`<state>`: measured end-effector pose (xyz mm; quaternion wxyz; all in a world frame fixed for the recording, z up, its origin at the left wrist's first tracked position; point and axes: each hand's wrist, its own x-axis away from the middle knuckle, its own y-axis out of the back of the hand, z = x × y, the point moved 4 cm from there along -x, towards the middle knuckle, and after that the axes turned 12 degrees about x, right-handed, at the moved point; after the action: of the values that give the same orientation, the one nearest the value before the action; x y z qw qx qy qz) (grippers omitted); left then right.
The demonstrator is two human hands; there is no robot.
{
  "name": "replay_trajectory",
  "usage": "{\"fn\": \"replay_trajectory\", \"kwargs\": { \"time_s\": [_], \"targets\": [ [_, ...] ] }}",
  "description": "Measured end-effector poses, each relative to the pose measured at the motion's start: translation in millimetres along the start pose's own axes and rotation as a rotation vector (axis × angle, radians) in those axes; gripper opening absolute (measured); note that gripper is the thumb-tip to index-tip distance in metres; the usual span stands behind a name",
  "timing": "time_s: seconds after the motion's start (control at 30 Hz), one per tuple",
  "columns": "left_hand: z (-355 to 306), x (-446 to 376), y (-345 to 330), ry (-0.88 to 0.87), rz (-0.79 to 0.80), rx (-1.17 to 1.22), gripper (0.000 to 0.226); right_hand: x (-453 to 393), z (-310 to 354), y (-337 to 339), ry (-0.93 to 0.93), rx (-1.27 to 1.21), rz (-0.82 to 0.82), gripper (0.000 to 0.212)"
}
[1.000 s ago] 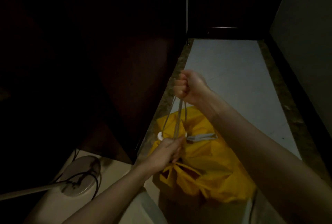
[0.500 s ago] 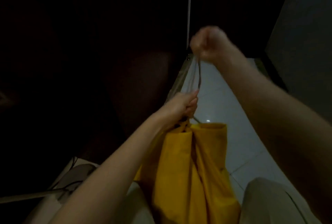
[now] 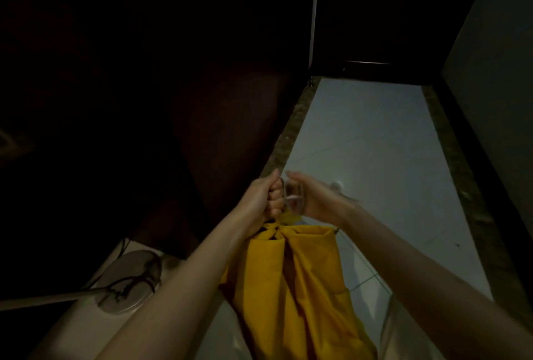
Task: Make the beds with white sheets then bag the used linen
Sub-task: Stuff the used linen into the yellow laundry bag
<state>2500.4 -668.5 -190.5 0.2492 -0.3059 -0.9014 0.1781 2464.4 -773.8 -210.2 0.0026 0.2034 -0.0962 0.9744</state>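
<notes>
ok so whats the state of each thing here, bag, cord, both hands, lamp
yellow fabric drawstring bag: mouth cinched shut, hanging lifted
grey drawstring cord: looped between the two hands, blurred
left hand: fingers curled round the bag's gathered neck
right hand: at the cord loop, motion-blurred, grip unclear
round grey lamp base: resting on a pale surface, dark cable across it
door: dark, cannot tell if shut

yellow laundry bag (image 3: 300,287) hangs upright above the floor, its mouth cinched into a bunched neck.
</notes>
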Motion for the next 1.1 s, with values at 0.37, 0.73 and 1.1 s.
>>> {"fn": "replay_trajectory", "kwargs": {
  "time_s": [0.37,0.73,1.1],
  "targets": [
    [-82.1,29.5,-41.7,-0.002,0.079,0.526,0.066,19.3,44.5,-52.1,0.21,-0.254,-0.159,0.031],
    [-54.1,10.2,-2.8,0.004,0.009,0.201,0.042,14.4,22.7,-15.8,0.056,0.037,-0.234,0.039],
    [-52.6,-1.7,63.8,-0.276,-0.143,-0.933,0.046,-35.3,-2.0,-18.3,0.067,0.366,-0.321,0.038]
  ]
}}
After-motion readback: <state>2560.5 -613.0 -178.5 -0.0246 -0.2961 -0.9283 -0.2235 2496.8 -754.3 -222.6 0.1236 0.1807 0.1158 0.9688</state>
